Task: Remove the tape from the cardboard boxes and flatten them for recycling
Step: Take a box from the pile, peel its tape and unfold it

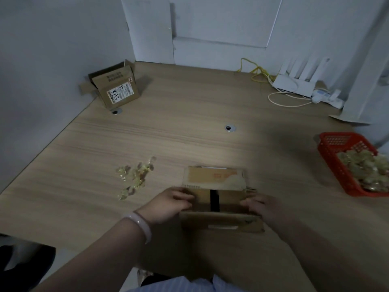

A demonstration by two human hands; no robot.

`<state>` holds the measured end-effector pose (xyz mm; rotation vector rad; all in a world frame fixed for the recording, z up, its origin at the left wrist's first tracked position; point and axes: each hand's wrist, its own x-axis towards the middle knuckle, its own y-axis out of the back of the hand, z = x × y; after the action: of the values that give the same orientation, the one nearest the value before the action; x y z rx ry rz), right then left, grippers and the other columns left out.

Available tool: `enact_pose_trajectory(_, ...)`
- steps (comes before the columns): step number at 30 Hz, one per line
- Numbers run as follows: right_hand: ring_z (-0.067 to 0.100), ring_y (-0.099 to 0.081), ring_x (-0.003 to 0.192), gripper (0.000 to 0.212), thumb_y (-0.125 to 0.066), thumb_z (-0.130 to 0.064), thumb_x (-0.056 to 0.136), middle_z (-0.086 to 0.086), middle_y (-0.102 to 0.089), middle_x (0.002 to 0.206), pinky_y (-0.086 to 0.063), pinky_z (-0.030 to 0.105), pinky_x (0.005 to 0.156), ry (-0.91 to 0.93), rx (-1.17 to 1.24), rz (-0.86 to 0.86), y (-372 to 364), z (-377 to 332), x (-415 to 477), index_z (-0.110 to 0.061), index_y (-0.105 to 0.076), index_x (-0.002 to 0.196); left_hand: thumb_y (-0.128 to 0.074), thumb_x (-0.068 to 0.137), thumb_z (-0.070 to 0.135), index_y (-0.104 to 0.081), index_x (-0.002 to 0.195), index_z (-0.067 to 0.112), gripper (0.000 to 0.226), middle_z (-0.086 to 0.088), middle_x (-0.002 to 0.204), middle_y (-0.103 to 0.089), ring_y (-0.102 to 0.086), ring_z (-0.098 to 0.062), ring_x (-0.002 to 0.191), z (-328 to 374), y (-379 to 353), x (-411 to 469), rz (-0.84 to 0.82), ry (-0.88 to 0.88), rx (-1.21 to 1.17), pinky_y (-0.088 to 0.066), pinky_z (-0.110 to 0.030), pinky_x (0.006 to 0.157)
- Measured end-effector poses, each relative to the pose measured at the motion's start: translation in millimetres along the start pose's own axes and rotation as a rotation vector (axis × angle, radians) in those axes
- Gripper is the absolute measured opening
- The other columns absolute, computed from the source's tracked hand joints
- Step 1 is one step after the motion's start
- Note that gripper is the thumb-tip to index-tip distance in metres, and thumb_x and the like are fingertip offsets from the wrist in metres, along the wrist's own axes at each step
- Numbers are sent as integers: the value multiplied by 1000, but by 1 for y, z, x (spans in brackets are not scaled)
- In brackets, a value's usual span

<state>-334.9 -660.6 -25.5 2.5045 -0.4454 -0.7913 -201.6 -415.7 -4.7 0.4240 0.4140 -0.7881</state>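
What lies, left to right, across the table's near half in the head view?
Crumpled yellowish tape scraps, left hand, small brown cardboard box, right hand, red plastic basket.

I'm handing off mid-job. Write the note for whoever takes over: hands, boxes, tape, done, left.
Left hand and right hand each grip a side of the near box, open at the front of the table, flaps out, not flattened.
Far box sits open in the back-left corner, no hand on it.
Peeled tape scraps lie left of the near box; what looks like more fills the red basket at right.
Left: flatten both boxes; check each for leftover tape, unclear here.
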Motion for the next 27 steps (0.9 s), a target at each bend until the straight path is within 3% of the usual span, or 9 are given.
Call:
enact_pose_trajectory(2,8,-60,98,23,-64,-24,90,-1,-68,113,-41,21,82,136,-254,-92,7,-10,5,-22,-72,111,-68,84,19,-55,132,21,50,11,136,-42,-40,-10,127,4,7,8,-83,-1,343,-30,-14,100)
enact_pose_trajectory(5,12,-55,108,58,-70,-34,85,4,-56,129,-39,19,91,186,-399,-98,6,-20,12,-27,-50,138,-72,80,27,-22,150,25,86,-4,154,-12,-25,-21,139,9,5,18,-91,-41,610,-18,-8,103)
enact_pose_trajectory(9,26,-47,121,113,-71,-65,66,5,-39,132,-40,34,102,128,-483,-79,-4,-28,17,-44,3,149,-79,62,49,14,145,46,125,-7,145,-15,-32,-30,133,10,-7,30,-7,-10,599,-34,-35,111)
enact_pose_trajectory(12,30,-47,121,119,-65,-75,60,9,-40,132,-43,38,97,100,-559,-49,-12,-35,26,-38,5,148,-75,58,64,22,141,49,128,-5,136,-20,-33,-31,128,10,-18,41,104,14,709,-36,-41,107)
enact_pose_trajectory(17,34,-47,119,115,-60,-79,60,16,-32,136,-42,37,101,-13,-825,-21,-35,-43,41,-11,-23,145,-67,57,75,18,147,33,131,-8,139,-15,-31,-30,128,7,-36,57,163,97,766,-34,-36,106)
enact_pose_trajectory(21,32,-40,126,121,-54,-83,54,15,-24,143,-40,40,104,-32,-798,-5,-40,-39,44,-13,-20,147,-60,57,79,-1,150,26,122,-4,146,-2,-27,-30,133,3,-39,60,156,119,783,-30,-35,109)
enact_pose_trajectory(24,34,-38,127,121,-52,-79,53,16,-24,141,-39,38,104,-61,-719,0,-38,-38,41,-16,-13,149,-61,61,70,11,148,33,119,-3,144,-9,-34,-29,128,5,-37,59,151,111,724,-35,-33,102)
enact_pose_trajectory(26,34,-35,132,121,-46,-76,52,13,-25,146,-35,38,107,-63,-587,-23,-32,-39,38,-25,0,151,-63,68,59,17,148,34,115,0,146,-14,-37,-27,127,7,-30,58,115,96,533,-36,-29,98)
enact_pose_trajectory(27,32,-37,131,114,-45,-71,54,11,-29,146,-35,38,108,-41,-498,-37,-27,-39,36,-29,-3,151,-63,74,50,16,148,33,110,-1,148,-16,-37,-26,128,9,-24,56,90,78,402,-36,-28,99)
